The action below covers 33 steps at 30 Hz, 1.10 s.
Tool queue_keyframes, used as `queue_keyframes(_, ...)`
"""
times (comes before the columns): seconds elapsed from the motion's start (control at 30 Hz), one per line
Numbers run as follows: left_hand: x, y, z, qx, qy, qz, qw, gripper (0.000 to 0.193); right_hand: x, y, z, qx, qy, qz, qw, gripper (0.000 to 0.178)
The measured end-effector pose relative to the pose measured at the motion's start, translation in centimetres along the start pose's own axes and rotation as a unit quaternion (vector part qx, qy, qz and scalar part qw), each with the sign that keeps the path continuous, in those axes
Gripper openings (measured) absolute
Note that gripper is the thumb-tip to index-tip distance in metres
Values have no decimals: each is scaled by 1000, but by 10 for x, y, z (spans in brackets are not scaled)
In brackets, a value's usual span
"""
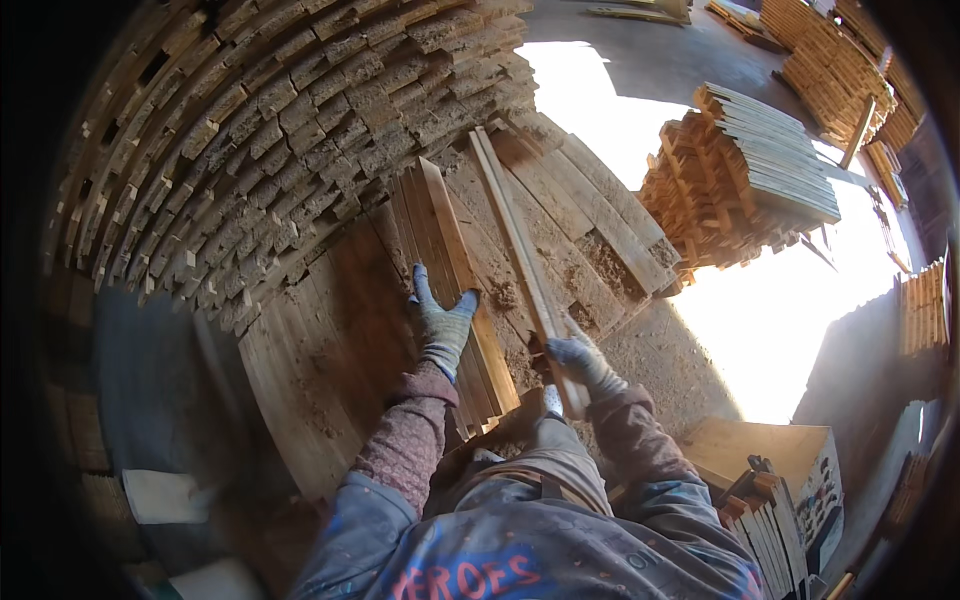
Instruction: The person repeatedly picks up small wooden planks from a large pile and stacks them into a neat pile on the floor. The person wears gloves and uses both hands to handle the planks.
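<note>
My left hand (pixel 445 325), in a pale work glove, lies across a row of narrow wooden boards (pixel 455 270) set side by side. Its fingers and thumb are spread apart and touch the boards. In my right hand (pixel 583 362), also gloved, is the near part of a long, thin wooden strip (pixel 517 235). The fingers are closed round it, partly hidden by the strip. That strip slants away from me, to the right of the row of boards. Beneath both lies a platform of wide planks (pixel 330 350) strewn with sawdust.
A tall stack of rough-ended boards (pixel 300 120) rises at the far left. To the right, a pile of lumber (pixel 740 180) stands in bright sunlight. A wooden box (pixel 770 450) and several upright slats (pixel 765 520) are at the near right. More stacked wood (pixel 835 75) stands farther back.
</note>
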State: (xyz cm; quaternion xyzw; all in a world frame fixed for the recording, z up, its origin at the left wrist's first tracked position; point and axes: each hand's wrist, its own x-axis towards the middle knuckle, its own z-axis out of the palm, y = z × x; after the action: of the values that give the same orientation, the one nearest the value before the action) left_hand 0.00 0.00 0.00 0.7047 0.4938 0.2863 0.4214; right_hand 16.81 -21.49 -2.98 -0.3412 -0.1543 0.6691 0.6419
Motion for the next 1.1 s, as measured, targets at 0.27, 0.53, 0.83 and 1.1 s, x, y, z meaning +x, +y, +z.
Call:
queue_keyframes(0.27, 4, 41, 4, 268, -89, -79, 956, 128, 56, -7, 47, -542, 73, 68, 835, 62)
queue_keyframes(0.53, 13, 57, 37, 425, -127, -119, 888, 121, 167, -160, -33, -702, 260, -133, 650, 64)
queue_keyframes(0.83, 10, 38, 42, 381, -54, 9, 923, 111, 386, -291, -77, -770, 388, -3, 507, 79)
queue_keyframes(1.1, 23, 38, 42, 430, -76, -37, 899, 112, 382, -289, -117, -711, 329, 22, 621, 47)
